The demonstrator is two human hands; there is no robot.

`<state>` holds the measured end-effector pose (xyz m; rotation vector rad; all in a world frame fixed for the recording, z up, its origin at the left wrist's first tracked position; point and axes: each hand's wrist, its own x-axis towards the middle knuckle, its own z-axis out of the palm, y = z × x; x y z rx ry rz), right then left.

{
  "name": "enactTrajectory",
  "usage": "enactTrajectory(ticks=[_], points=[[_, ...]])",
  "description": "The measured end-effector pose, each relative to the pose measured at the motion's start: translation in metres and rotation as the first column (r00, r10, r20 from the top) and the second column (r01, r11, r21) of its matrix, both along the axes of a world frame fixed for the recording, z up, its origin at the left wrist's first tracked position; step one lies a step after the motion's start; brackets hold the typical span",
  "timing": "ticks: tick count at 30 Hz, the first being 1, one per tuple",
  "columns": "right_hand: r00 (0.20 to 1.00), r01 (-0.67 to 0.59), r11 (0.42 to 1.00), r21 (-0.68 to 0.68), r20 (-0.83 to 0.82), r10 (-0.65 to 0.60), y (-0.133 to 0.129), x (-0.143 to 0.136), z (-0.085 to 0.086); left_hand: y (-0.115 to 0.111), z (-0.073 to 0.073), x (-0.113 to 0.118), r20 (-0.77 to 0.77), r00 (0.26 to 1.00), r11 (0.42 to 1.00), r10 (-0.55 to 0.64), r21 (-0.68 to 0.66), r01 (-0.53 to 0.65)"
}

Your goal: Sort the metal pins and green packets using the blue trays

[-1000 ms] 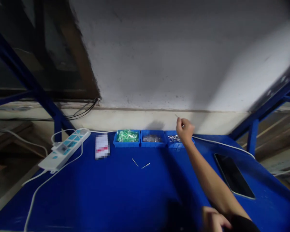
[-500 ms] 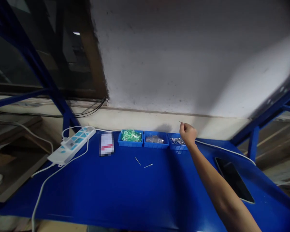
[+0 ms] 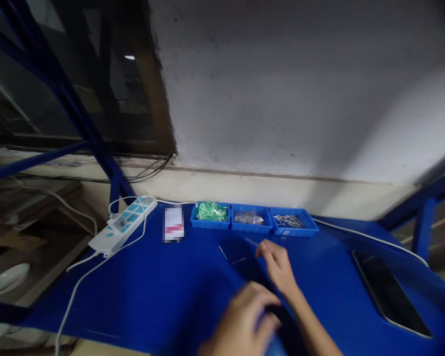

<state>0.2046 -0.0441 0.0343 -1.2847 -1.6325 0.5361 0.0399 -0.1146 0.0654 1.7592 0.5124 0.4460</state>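
Observation:
My right hand (image 3: 276,262) is over the blue table (image 3: 152,291), its fingers pinched on a thin metal pin that looks like a blind rivet (image 3: 250,242), blurred by motion. Lower and closer to me is my left hand (image 3: 244,321), also blurred, its thumb and fingers curved with a gap between them and nothing visible inside. Two more rivets lie on the table beyond my hands, one slanted rivet (image 3: 223,252) and one nearly level rivet (image 3: 239,260). Several loose rivets (image 3: 289,221) fill the right blue bin (image 3: 296,232).
A middle bin (image 3: 250,228) holds clear bagged pieces, and a left bin (image 3: 210,224) green bagged pieces. Further left are a small white-and-red packet (image 3: 174,225) and a power strip (image 3: 122,225) with looping cords. A dark tablet-like device (image 3: 391,294) lies at right.
My right hand has come back from above the right bin towards me and down, bringing the rivet. My left hand has entered from below. The view has shifted slightly.

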Motion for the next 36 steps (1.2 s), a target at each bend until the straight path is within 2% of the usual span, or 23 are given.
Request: enactTrajectory(ticks=[1, 2, 3, 5, 7, 8, 12, 17, 24, 27, 30, 33, 36], points=[[0.998, -0.011, 0.998, -0.059, -0.063, 0.008, -0.019, -0.010, -0.008, 0.008, -0.007, -0.012, 0.011, 0.902, 0.898, 0.431, 0.098, -0.430], [0.992, -0.028, 0.992, -0.122, -0.129, 0.012, -0.036, -0.018, -0.017, 0.016, -0.013, -0.023, 0.019, 0.781, 0.766, 0.624, 0.180, -0.617], [0.982, -0.041, 0.983, -0.180, -0.187, 0.006, -0.050, -0.025, -0.026, 0.021, -0.018, -0.033, 0.021, 0.742, 0.718, 0.670, 0.237, -0.654], [0.962, -0.048, 0.959, -0.280, -0.273, -0.031, -0.071, -0.034, -0.042, 0.027, -0.024, -0.044, -0.028, 0.802, 0.774, 0.597, 0.284, -0.566], [0.948, -0.079, 0.942, -0.326, -0.317, -0.030, -0.082, -0.038, -0.051, 0.028, -0.025, -0.045, -0.069, 0.857, 0.832, 0.510, 0.294, -0.471], [0.944, -0.096, 0.937, -0.336, -0.331, -0.022, -0.083, -0.038, -0.054, 0.027, -0.025, -0.044, -0.078, 0.864, 0.839, 0.497, 0.300, -0.455], [0.932, -0.159, 0.930, -0.333, -0.362, 0.029, -0.081, -0.037, -0.053, 0.027, -0.028, -0.038, -0.079, 0.835, 0.799, 0.544, 0.354, -0.486], [0.927, -0.189, 0.920, -0.344, -0.372, 0.052, -0.079, -0.037, -0.054, 0.030, -0.038, -0.037, -0.097, 0.855, 0.801, 0.509, 0.416, -0.430], [0.961, -0.139, 0.947, -0.289, -0.270, 0.059, -0.079, -0.042, -0.056, 0.028, -0.046, -0.036, -0.106, 0.849, 0.782, 0.518, 0.459, -0.421], [0.985, -0.073, 0.967, -0.245, -0.169, 0.031, -0.082, -0.046, -0.057, 0.025, -0.056, -0.035, -0.110, 0.838, 0.773, 0.535, 0.464, -0.432], [0.993, 0.007, 0.980, -0.197, -0.111, -0.030, -0.085, -0.048, -0.060, 0.021, -0.068, -0.032, -0.101, 0.807, 0.740, 0.581, 0.480, -0.472], [0.998, -0.009, 0.990, -0.140, -0.056, 0.002, -0.086, -0.048, -0.061, 0.019, -0.075, -0.032, -0.098, 0.780, 0.723, 0.618, 0.460, -0.516], [1.000, -0.013, 0.994, -0.112, -0.024, 0.010, -0.084, -0.048, -0.063, 0.020, -0.075, -0.033, -0.102, 0.779, 0.742, 0.618, 0.402, -0.536]])
